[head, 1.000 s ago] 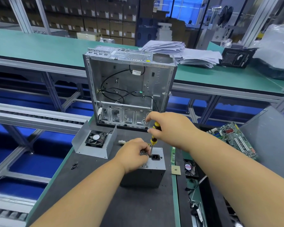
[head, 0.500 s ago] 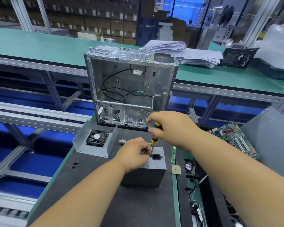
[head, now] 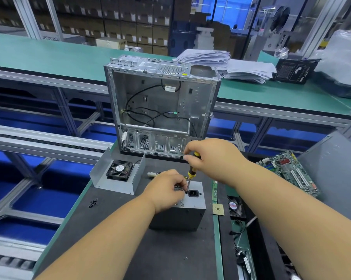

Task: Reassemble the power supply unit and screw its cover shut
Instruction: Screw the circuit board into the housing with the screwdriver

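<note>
Dark worktop (head: 114, 229) runs narrow, green edges close on both sides; a case (head: 160, 106) stands behind. On it sits the grey PSU (head: 182, 216), socket face up. Right hand (head: 213, 156) grips the screwdriver (head: 191, 170) upright, tip beside the socket; left hand (head: 166, 190) fingers pinch there.

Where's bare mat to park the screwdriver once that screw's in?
Bare mat in front of the power supply unit, between the forearms. A smaller patch lies between the loose screws and the fan bracket. Crowded: right of the unit, by the CPU chip and small fan.
</note>
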Demonstrator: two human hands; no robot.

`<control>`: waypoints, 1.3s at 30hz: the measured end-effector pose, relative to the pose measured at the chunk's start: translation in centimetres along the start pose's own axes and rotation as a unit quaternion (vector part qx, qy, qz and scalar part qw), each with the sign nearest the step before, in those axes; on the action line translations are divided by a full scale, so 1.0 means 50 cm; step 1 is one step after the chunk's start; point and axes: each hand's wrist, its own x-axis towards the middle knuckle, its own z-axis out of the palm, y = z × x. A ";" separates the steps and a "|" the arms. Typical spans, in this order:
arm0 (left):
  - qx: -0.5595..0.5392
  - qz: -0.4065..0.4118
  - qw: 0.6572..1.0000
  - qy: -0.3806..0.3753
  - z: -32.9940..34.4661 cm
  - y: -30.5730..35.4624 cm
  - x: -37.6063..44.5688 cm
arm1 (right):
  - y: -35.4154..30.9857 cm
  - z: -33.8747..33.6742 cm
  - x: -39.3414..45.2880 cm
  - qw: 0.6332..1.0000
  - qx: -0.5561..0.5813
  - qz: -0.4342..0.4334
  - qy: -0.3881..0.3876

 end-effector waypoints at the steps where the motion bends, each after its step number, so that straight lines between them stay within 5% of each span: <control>1: 0.001 0.000 1.000 0.000 0.000 0.000 0.000 | 0.000 0.002 -0.001 1.000 -0.009 0.001 -0.002; 9: 0.003 0.002 1.000 0.002 0.000 0.000 0.002 | -0.006 0.000 0.000 0.996 0.085 0.001 -0.030; 15: -0.002 -0.003 1.000 0.002 0.001 -0.002 0.000 | -0.008 0.004 0.000 1.000 0.003 0.004 -0.018; 21: 0.003 0.001 1.000 0.002 0.000 0.001 -0.001 | -0.012 -0.003 -0.003 0.995 0.093 -0.001 -0.028; 39: 0.004 -0.001 1.000 -0.002 -0.004 0.007 -0.003 | -0.009 -0.002 -0.001 1.000 -0.002 -0.010 -0.004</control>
